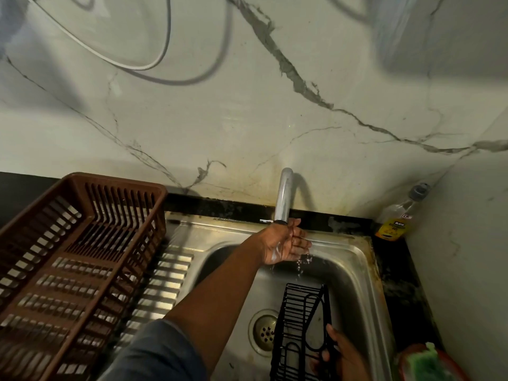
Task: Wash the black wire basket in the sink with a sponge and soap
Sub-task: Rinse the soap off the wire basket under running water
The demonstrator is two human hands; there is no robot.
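Note:
The black wire basket (301, 329) stands in the steel sink (354, 273), to the right of the drain (264, 331). My right hand (342, 356) grips its right edge near the bottom of the view. My left hand (286, 244) reaches out under the tap spout (283, 196), palm up with fingers relaxed, and water runs over it and drips into the basin. A green sponge (424, 362) lies in a red dish (450, 364) on the counter at the lower right.
A brown plastic dish rack (74, 259) sits on the ribbed draining board at the left. A bottle with a yellow label (398, 218) stands in the back right corner of the black counter. A marble-patterned wall rises behind the sink, with cables hanging on it.

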